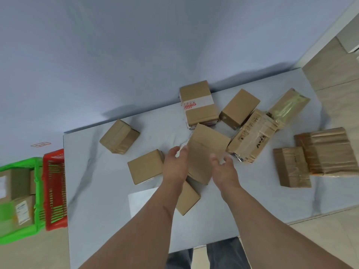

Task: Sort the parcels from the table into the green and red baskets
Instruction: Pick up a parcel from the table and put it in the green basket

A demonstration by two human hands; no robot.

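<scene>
Presently, at the middle of the worktop [101, 191], a plain brown parcel [206, 152] sits between the two hands. Left hand [174, 167]: fingers loosely extended along the parcel's left edge. Right hand [225, 171]: fingers partly curled at its right edge. Whether either has a firm grasp cannot be told; contact looks light, possibly none on the right.

Other parcels on the worktop:
- small box [145, 166], just left of the left hand;
- small box [187, 199], partly under the left forearm, toward the near edge;
- taped box [119, 136], toward the far-left corner;
- box with a white-and-red label [198, 103], at the far edge;
- plain box [239, 108], beside it;
- tape-wrapped parcel [252, 136], touching the held parcel's right corner;
- long parcel with yellowish tape [289, 105], behind that;
- two wrapped parcels at the right edge, the smaller [291, 167] against the larger [330, 152].

Off the left edge, on the floor: red basket [55, 191], and beside it green basket [21, 233] holding labelled boxes.
</scene>
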